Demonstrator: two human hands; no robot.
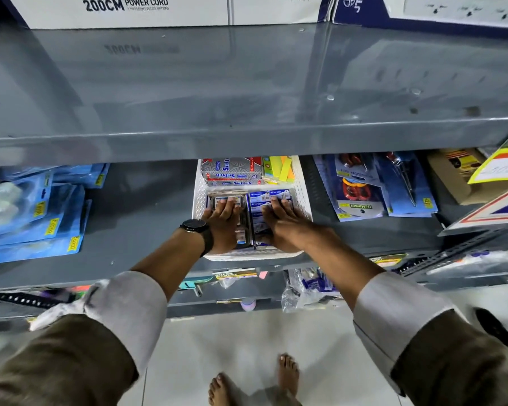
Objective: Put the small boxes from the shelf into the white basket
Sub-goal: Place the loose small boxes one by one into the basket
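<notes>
A white perforated basket point(303, 189) stands on the grey middle shelf point(147, 206). Small blue and white boxes point(279, 196) fill its right front part. A shrink-wrapped stack of small boxes point(242, 230) lies in its left front part. My left hand point(222, 224), with a black watch on the wrist, lies flat on the wrapped stack, fingers curled over its far end. My right hand point(279, 224) presses on the blue and white boxes, fingers spread. At the basket's back lie silver Softek boxes point(232, 171) and bright sticky notes point(280, 168).
Blue blister packs point(33, 218) lie on the shelf to the left, scissor packs point(361, 189) to the right. A grey upper shelf point(247, 92) overhangs the basket, with white cartons point(129, 10) on it. A lower shelf holds bagged goods point(308, 285). My bare feet point(255, 379) stand on pale tile.
</notes>
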